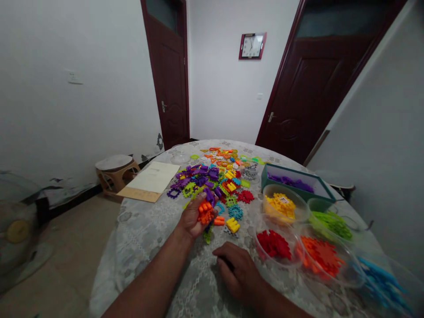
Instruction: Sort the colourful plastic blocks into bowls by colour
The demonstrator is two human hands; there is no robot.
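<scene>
My left hand (194, 217) is turned palm up above the near side of a heap of plastic building pieces (202, 174). Its fingers close round a bunch of orange building pieces (206, 213); a purple piece (209, 196) shows at the fingertips, though I cannot tell whether it is held. Loose yellow pieces (232, 225) and a round teal gear-shaped piece (235, 212) lie just to the right. My right hand (240, 269) rests on the patterned tablecloth nearer me, loosely curled, with a gap between thumb and fingers. Nothing shows in it, but its palm is hidden.
On the right stand clear bowls of yellow (280, 207), red (274, 245), orange (323, 256) and green pieces (332, 224). Blue pieces (384, 282) fill another container. Behind them is a box (265, 176) with purple pieces. Paper sheets (155, 176) lie at left.
</scene>
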